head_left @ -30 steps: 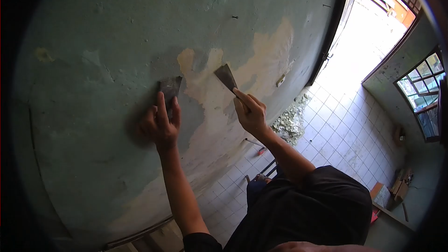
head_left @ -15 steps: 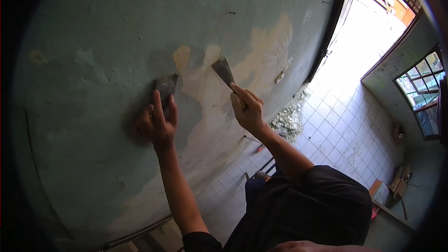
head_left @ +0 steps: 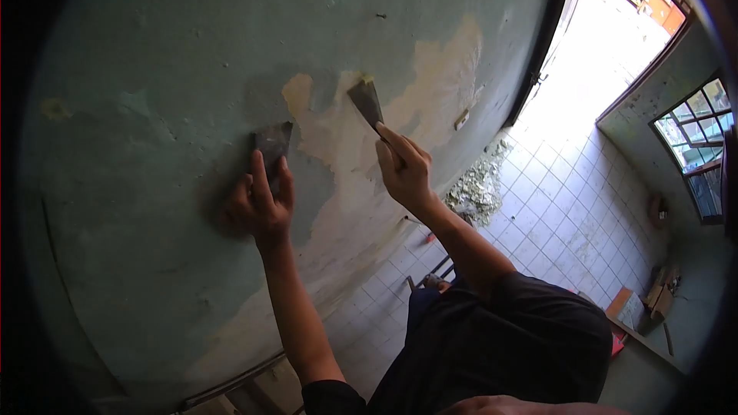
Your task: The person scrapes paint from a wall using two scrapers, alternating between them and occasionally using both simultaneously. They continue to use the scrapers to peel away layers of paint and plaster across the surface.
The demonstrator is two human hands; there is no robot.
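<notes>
A green painted wall (head_left: 177, 207) fills the left and middle of the view, with pale bare patches (head_left: 442, 81) where the paint is off. My left hand (head_left: 265, 196) holds a wide flat scraper (head_left: 274, 141) against the wall, fingers laid along its blade. To the right, my right hand (head_left: 406, 169) grips a second scraper (head_left: 366, 103) by its lower end. The tip of that blade meets the wall at the top of a pale patch, where a small yellowish flake (head_left: 367, 78) shows.
Paint debris (head_left: 478, 190) lies heaped on the tiled floor (head_left: 565, 200) along the wall's foot. A bright doorway (head_left: 607, 38) is at the upper right, a barred window (head_left: 696, 127) below it. Nails (head_left: 381, 15) stick out of the wall. Cardboard (head_left: 624, 306) lies at lower right.
My right hand and its scraper have moved slightly up the wall, and a yellowish flake now shows at the blade tip. My left hand has hardly moved.
</notes>
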